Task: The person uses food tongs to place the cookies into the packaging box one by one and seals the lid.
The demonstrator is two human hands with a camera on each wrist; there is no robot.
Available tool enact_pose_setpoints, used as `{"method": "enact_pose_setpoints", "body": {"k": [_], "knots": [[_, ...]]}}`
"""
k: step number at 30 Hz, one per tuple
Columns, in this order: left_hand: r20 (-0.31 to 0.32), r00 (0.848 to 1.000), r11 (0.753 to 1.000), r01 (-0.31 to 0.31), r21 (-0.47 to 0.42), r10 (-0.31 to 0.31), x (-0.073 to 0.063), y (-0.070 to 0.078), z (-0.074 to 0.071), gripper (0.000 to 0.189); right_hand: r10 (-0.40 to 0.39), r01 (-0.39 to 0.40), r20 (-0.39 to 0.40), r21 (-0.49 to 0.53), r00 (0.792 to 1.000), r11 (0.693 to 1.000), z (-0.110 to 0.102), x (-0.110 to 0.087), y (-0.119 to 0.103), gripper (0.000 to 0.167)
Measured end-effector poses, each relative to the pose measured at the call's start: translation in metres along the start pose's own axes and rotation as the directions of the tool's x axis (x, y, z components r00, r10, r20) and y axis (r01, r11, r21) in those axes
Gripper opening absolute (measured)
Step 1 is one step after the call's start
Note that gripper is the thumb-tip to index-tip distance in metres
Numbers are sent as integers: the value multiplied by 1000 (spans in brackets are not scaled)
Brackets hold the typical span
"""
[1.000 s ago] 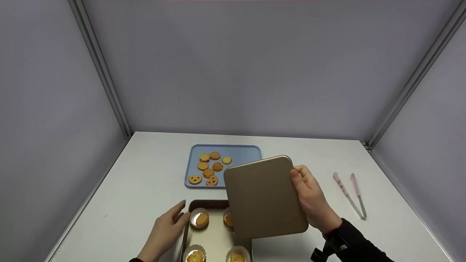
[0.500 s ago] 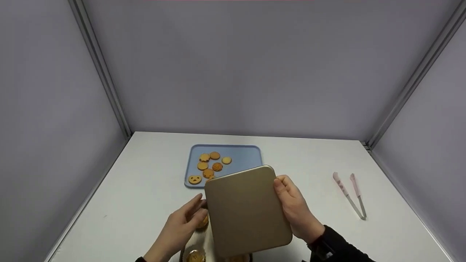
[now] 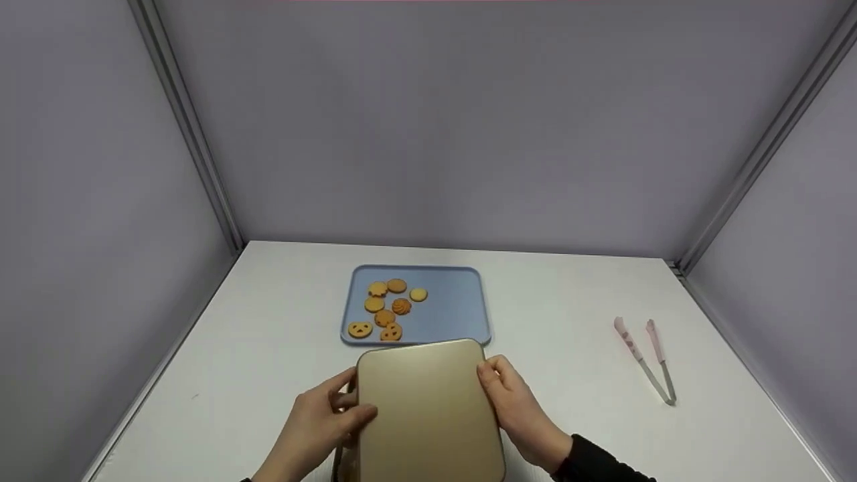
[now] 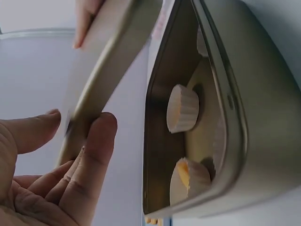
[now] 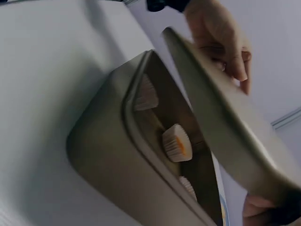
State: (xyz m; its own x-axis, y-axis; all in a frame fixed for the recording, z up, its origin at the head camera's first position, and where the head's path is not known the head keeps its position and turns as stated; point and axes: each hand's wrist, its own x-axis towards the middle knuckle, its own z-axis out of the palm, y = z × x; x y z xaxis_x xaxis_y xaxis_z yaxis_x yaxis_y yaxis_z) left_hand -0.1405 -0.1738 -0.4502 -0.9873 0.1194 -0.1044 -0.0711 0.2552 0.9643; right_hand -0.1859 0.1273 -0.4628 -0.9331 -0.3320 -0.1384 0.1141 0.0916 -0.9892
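Note:
A flat gold-coloured metal lid (image 3: 428,412) is tilted above a deep rectangular tin (image 4: 263,113). My right hand (image 3: 525,412) grips the lid's right edge, thumb on top. At the opposite edge, my left hand (image 3: 311,425) has its thumb over the top and its fingers against the side rim (image 4: 101,82). Through the gap between lid and tin, the wrist views show cupcakes (image 4: 183,110) in white pleated paper cups, one cupcake (image 5: 178,143) with an orange-yellow top. From the head, the lid hides most of the tin.
Behind the tin lies a blue tray (image 3: 455,304) with several cookies (image 3: 385,318) on its left part. Tongs (image 3: 646,365) with pink handles lie spread on the white table (image 3: 569,308) at the right. Grey walls (image 3: 428,134) enclose the table's back and sides.
The right hand has brought the lid left and down over the tin, hiding the cupcakes from the head view. The left hand, earlier beside the tin, has come to the lid's left edge.

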Motion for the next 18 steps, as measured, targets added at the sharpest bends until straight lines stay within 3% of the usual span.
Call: {"method": "enact_pose_setpoints", "body": {"k": [5,10,18], "knots": [[-20,1000,998,10,65,-8,-1,-2,-7,78,55,-52,23,-105,998,993,4,-2,7,43],[-14,999,996,37,78,-36,0,-8,-10,76,57,-49,35,-194,998,980,7,-1,12,41],[-80,996,988,44,145,-33,4,-17,-10,70,30,-11,72,-253,997,967,8,2,16,41]]}}
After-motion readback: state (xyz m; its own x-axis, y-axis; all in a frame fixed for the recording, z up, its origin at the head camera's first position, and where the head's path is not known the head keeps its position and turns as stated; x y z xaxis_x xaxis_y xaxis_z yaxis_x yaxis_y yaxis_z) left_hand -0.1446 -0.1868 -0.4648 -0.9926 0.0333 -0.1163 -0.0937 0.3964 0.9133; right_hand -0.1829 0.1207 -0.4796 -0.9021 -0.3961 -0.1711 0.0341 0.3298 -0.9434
